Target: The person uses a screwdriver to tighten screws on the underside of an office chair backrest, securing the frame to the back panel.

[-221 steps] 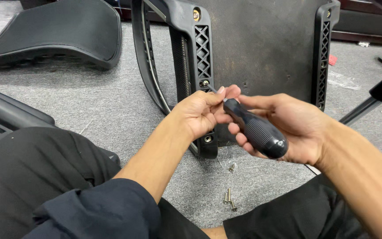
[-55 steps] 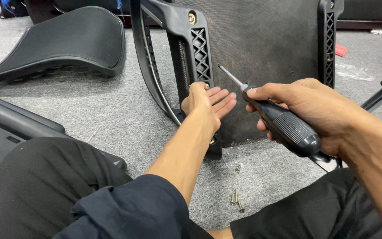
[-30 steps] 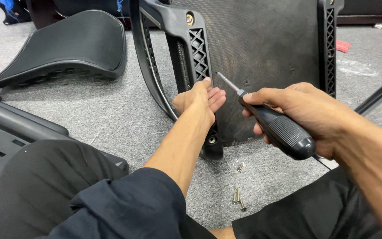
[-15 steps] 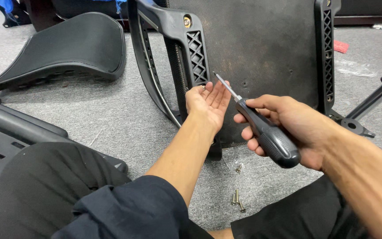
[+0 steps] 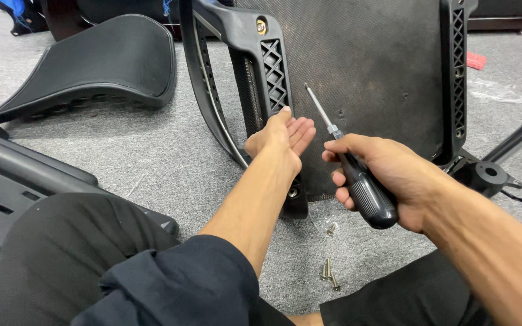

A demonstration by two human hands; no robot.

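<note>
Now lifted clear of the left hand (image 5: 285,140), which rests open-fingered against the chair armrest bracket (image 5: 270,72), screwdriver (image 5: 357,175) gripped tight in right hand (image 5: 388,175), tip raised beside seat underside (image 5: 370,72), loose screws (image 5: 328,268) on carpet.

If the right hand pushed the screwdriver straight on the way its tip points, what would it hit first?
Probably the dark seat panel: the right hand aims the screwdriver up-left at it. Depth is unclear.

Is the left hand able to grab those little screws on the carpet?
Probably yes. The left hand is open, resting against the chair frame. The screws lie loose on the carpet just below its forearm, with nothing covering them.
</note>
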